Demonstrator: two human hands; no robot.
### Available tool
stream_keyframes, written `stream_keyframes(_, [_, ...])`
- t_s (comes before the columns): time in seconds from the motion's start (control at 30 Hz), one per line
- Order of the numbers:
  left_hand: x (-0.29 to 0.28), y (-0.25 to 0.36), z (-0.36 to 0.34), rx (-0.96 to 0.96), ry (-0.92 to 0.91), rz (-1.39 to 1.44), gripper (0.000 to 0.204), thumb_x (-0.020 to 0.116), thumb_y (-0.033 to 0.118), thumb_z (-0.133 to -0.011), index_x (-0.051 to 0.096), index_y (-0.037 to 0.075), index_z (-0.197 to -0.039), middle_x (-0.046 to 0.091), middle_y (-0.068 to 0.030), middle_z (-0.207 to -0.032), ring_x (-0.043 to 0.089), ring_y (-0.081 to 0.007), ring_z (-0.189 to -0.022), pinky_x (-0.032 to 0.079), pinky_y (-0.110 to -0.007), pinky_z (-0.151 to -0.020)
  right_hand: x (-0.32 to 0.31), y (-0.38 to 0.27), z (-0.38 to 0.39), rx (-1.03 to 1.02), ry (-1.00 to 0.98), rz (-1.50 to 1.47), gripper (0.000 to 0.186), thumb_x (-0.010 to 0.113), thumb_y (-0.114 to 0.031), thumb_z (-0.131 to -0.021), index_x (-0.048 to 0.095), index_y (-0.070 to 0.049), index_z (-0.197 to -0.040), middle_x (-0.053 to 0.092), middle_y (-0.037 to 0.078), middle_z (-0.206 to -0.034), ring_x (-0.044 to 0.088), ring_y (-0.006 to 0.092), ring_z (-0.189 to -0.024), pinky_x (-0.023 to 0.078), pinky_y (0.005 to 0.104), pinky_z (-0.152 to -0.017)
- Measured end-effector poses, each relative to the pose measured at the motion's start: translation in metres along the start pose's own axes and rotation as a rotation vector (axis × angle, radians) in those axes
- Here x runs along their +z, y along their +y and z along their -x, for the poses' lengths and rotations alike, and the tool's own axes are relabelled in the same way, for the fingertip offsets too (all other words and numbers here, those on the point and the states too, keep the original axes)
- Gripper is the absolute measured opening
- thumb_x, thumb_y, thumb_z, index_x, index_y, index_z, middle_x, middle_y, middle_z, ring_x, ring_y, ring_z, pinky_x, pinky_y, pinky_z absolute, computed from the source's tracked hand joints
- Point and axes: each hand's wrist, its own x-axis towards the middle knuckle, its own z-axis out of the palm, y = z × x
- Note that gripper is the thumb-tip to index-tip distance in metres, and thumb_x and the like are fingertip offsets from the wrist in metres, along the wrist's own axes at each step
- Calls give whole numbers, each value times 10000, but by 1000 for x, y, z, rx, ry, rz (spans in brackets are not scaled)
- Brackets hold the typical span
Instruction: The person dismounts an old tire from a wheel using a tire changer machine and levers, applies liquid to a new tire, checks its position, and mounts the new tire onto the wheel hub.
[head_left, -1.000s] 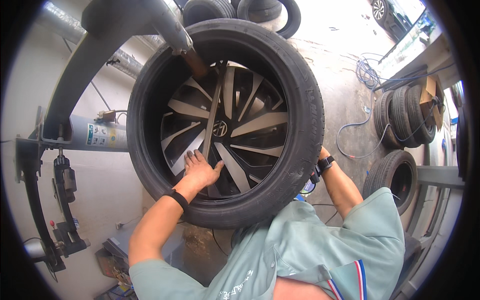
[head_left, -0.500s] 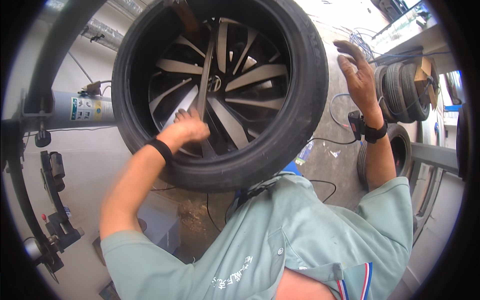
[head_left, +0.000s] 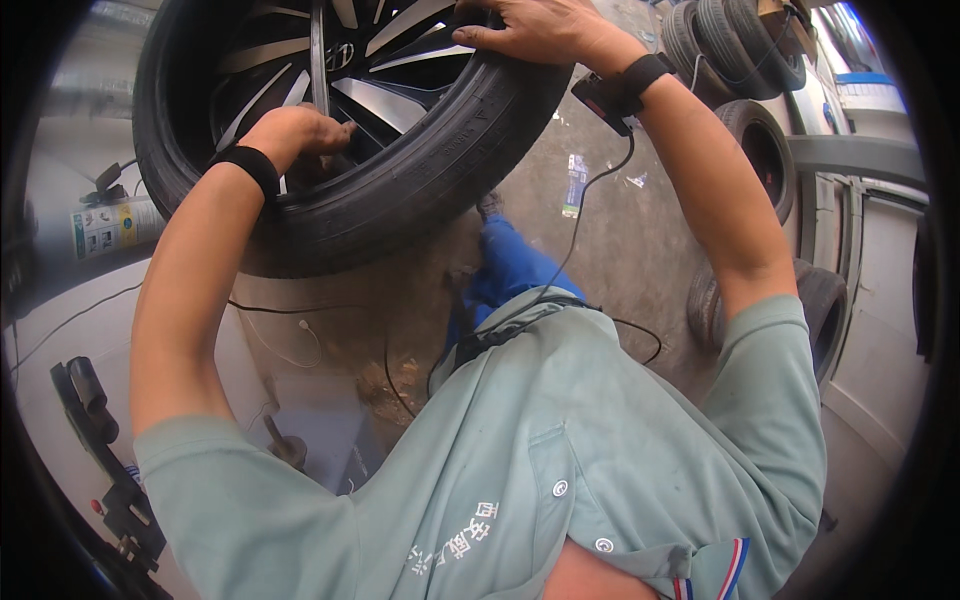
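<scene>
A black tyre (head_left: pixel 400 195) sits around an alloy wheel with dark and silver spokes (head_left: pixel 388 104) at the upper left. A long metal tyre lever (head_left: pixel 319 55) lies across the spokes, its lower end by the tyre's near edge. My left hand (head_left: pixel 300 132) is closed around the lever's lower part, its fingers partly hidden inside the tyre. My right hand (head_left: pixel 535 28) grips the tyre's right edge, thumb over the inner side. The tips of its fingers are cut off by the top of the picture.
Several used tyres (head_left: pixel 765 150) stand along the right side. A grey cylinder (head_left: pixel 120 225) lies left of the wheel. Black cables (head_left: pixel 597 185) hang by my waist and run over the floor. A grey metal beam (head_left: pixel 860 160) crosses at right, and a black pedal-like part (head_left: pixel 85 400) is at lower left.
My right hand has come from the air at right onto the tyre's edge. My left hand stays on the lever. The view has shifted, so the wheel appears higher and further left.
</scene>
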Motion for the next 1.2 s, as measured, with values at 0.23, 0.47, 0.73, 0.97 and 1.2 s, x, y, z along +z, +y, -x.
stream_keyframes(0.23, [14,-2,-13,-121,-5,243,904,471,699,-893,366,16,-1477,407,-173,-1508,503,-353,-1310,415,-469,-1081,2,-2,-3,36,-27,6,438,619,-493,-856,746,-105,-1015,703,108,-1108,549,251,-1223,337,407,-1101])
stream_keyframes(0.47, [-6,49,86,-402,225,323,1163,507,799,-819,226,-100,-1500,399,-238,-1518,443,-348,-1385,374,-490,-1119,22,0,-3,70,11,131,453,551,-545,-929,778,-162,-1012,704,32,-1168,530,215,-1272,270,401,-1173])
stream_keyframes(0.73, [36,38,57,-302,360,301,1182,435,781,-859,59,-121,-1525,70,-321,-1607,62,-431,-1512,127,-506,-1211,6,-35,7,47,81,-20,411,623,-464,-864,781,-90,-930,731,78,-1015,595,241,-1163,304,407,-1154])
stream_keyframes(0.97, [45,33,61,-150,421,152,857,424,461,-948,173,-163,-1479,202,-375,-1549,199,-520,-1452,168,-539,-1196,5,-66,18,72,141,-190,269,710,-356,-804,753,-99,-869,700,67,-919,606,238,-1098,318,451,-1144])
stream_keyframes(1.2, [33,15,68,-207,371,-38,861,464,419,-924,162,-149,-1497,194,-361,-1563,200,-488,-1468,178,-530,-1195,12,-88,32,97,249,-206,255,699,-333,-821,736,-82,-847,686,57,-900,601,228,-1069,350,451,-1102])
